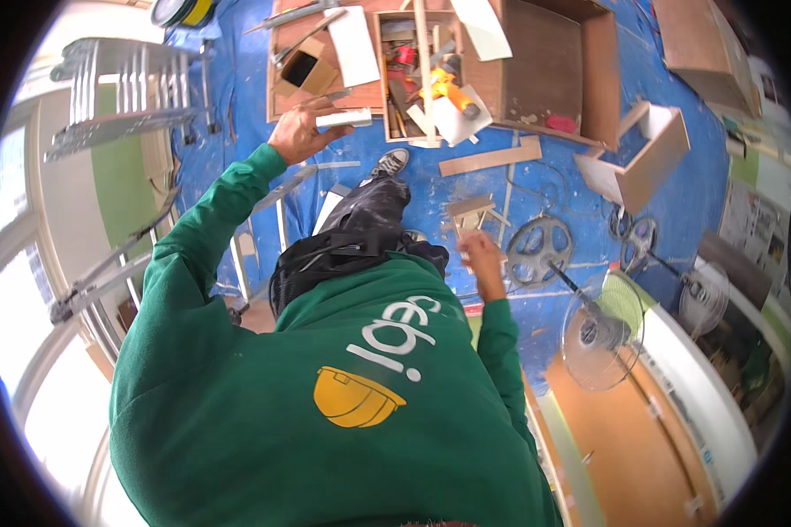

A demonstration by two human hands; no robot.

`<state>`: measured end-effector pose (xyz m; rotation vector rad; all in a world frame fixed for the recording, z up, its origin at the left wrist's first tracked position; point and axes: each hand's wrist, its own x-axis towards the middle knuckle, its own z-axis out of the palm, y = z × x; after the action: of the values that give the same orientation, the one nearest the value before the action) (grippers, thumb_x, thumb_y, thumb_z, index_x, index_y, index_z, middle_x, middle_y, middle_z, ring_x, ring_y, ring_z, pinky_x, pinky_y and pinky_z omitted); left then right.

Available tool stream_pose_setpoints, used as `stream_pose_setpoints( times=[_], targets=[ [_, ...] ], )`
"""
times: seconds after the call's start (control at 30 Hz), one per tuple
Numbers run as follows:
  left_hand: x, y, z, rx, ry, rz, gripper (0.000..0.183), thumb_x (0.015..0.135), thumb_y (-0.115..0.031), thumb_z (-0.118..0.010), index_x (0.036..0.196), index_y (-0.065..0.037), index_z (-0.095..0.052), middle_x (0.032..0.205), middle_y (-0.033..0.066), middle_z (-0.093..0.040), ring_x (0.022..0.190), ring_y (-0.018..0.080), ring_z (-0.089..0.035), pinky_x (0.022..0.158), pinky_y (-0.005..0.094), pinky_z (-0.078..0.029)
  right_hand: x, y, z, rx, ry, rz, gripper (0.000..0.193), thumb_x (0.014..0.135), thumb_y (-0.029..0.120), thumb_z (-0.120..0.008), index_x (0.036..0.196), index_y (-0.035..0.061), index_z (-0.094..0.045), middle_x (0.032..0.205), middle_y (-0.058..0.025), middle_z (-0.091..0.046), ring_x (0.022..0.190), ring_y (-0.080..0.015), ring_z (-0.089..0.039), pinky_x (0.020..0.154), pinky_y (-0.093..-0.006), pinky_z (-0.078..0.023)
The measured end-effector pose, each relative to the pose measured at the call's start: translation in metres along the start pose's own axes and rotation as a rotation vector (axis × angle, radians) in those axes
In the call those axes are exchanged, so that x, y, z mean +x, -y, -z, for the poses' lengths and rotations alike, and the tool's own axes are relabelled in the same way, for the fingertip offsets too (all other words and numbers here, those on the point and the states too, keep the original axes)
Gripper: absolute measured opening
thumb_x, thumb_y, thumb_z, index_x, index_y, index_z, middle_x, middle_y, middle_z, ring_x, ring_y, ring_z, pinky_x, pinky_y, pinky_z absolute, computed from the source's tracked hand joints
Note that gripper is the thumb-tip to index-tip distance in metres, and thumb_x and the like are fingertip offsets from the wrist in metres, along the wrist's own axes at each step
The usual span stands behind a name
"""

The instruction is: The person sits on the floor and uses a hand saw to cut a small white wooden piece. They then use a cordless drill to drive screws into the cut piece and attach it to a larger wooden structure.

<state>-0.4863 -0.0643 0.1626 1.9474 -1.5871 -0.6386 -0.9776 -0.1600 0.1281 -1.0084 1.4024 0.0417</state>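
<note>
My left hand (299, 133) reaches forward at the edge of a wooden work surface (281, 97). Between its thumb and fingers is a small white rectangular piece (343, 118). Just right of that piece stands a wooden tool tote (384, 88) with a long upright-looking handle bar. A yellow and black power drill (448, 88) lies in the tote among hand tools. My right hand (483, 255) hangs low at my side, slightly blurred, its fingers loosely bent and apart with nothing visible in them. Beyond it are small wooden offcuts (471, 209) on the blue floor sheet.
An open cardboard box (306, 72) sits on the work surface. A large wooden drawer-like box (599, 79) lies to its right. A wooden plank (490, 156) and an open wooden frame (646, 162) are on the floor. Stand fans (602, 332) stand right; an aluminium ladder (132, 88) is left.
</note>
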Motion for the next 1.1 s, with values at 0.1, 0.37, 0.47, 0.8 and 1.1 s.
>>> stream_pose_setpoints(
  times=[0.1, 0.37, 0.47, 0.8, 1.1],
  targets=[
    [-0.033, 0.010, 0.023, -0.052, -0.036, 0.338, 0.059, 0.094, -0.051, -0.080, 0.131, -0.005, -0.074, 0.110, 0.0180, -0.080, 0.097, 0.0352, -0.078, 0.087, 0.0433, -0.061, -0.013, 0.151, -0.037, -0.147, 0.295, 0.338, 0.044, 0.111, 0.042, -0.059, 0.137, 0.0070, -0.068, 0.128, -0.0067, -0.071, 0.119, -0.0190, -0.065, 0.098, -0.0344, -0.051],
    [-0.178, 0.020, -0.020, -0.025, -0.013, 0.728, 0.074, 0.090, -0.065, -0.078, 0.117, 0.004, -0.074, 0.098, 0.0239, -0.079, 0.093, 0.0401, -0.078, 0.083, 0.0488, -0.061, -0.057, 0.270, -0.187, -1.136, 1.344, 0.348, 0.068, 0.116, 0.055, -0.043, 0.157, 0.0019, -0.053, 0.159, -0.0154, -0.057, 0.147, -0.0279, -0.053, 0.124, -0.0378, -0.039],
    [-0.221, 0.005, -0.042, -0.132, -0.031, 0.758, 0.064, 0.091, -0.060, -0.079, 0.120, -0.002, -0.077, 0.100, 0.0209, -0.080, 0.093, 0.0375, -0.078, 0.085, 0.0471, -0.062, -0.063, 0.264, -0.180, -1.002, 1.453, 0.333, 0.072, 0.115, 0.057, -0.041, 0.158, -0.0003, -0.051, 0.164, -0.0185, -0.051, 0.152, -0.0312, -0.047, 0.128, -0.0395, -0.034],
    [-0.254, -0.036, -0.063, -0.293, -0.049, 0.943, 0.051, 0.095, -0.048, -0.081, 0.128, -0.008, -0.078, 0.120, 0.0152, -0.076, 0.103, 0.0305, -0.076, 0.092, 0.0437, -0.060, -0.063, 0.262, -0.196, -0.717, 1.482, -0.050, 0.060, 0.114, 0.039, -0.054, 0.161, 0.0025, -0.050, 0.164, -0.0128, -0.052, 0.151, -0.0206, -0.046, 0.129, -0.0344, -0.030],
    [-0.269, -0.067, -0.052, -0.805, -0.469, 0.734, 0.051, 0.094, -0.023, -0.085, 0.137, -0.001, -0.067, 0.128, 0.0126, -0.075, 0.117, 0.0245, -0.072, 0.102, 0.0416, -0.056, -0.119, 0.261, -0.219, -0.970, 1.439, 0.298, 0.066, 0.109, 0.040, -0.063, 0.159, -0.0001, -0.049, 0.156, -0.0197, -0.057, 0.144, -0.0268, -0.053, 0.124, -0.0376, -0.037]
  ],
)
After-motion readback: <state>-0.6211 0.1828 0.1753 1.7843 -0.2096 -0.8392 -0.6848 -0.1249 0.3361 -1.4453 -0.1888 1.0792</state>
